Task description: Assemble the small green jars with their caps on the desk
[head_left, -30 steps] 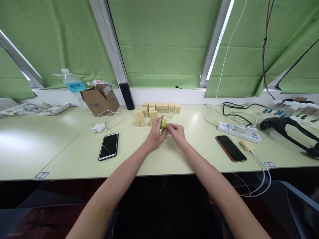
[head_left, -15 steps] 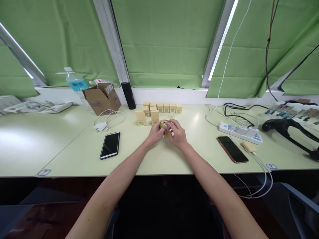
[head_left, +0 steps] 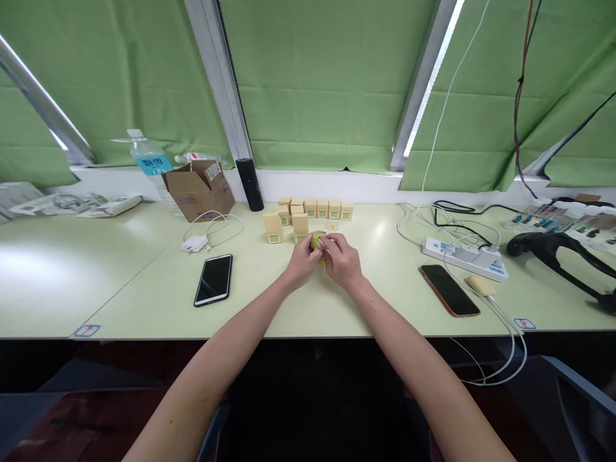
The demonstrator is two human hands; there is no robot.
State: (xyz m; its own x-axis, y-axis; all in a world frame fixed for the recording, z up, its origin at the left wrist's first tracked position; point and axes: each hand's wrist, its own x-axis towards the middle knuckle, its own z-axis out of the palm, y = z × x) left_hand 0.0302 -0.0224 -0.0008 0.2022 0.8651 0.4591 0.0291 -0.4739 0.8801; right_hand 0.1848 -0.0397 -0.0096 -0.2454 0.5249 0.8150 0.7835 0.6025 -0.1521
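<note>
Over the middle of the table, my left hand [head_left: 302, 260] pinches a small round green object [head_left: 315, 240] between thumb and fingers. My right hand [head_left: 343, 260] closes on the same object from the other side, fingertips touching it. The fingers cover much of it, so its exact kind is hidden. A bit of something yellow shows beneath the hands. Just behind stand two small kraft paper boxes with raised flaps, a left box [head_left: 273, 229] and a right box [head_left: 300, 224]. A small clear disc with a yellow centre [head_left: 332, 226] lies behind my right hand.
Several closed kraft boxes [head_left: 322, 209] form a row at the back. On the left are a phone [head_left: 213, 280], a white charger [head_left: 195, 244], a cardboard box [head_left: 199, 196] and a black cylinder [head_left: 249, 185]. To the right lie another phone [head_left: 449, 290] and a power strip [head_left: 464, 258].
My fingers have shifted slightly around the green object, and the yellow thing below is more covered. The whole view has moved a little; the boxes and phones stay in place.
</note>
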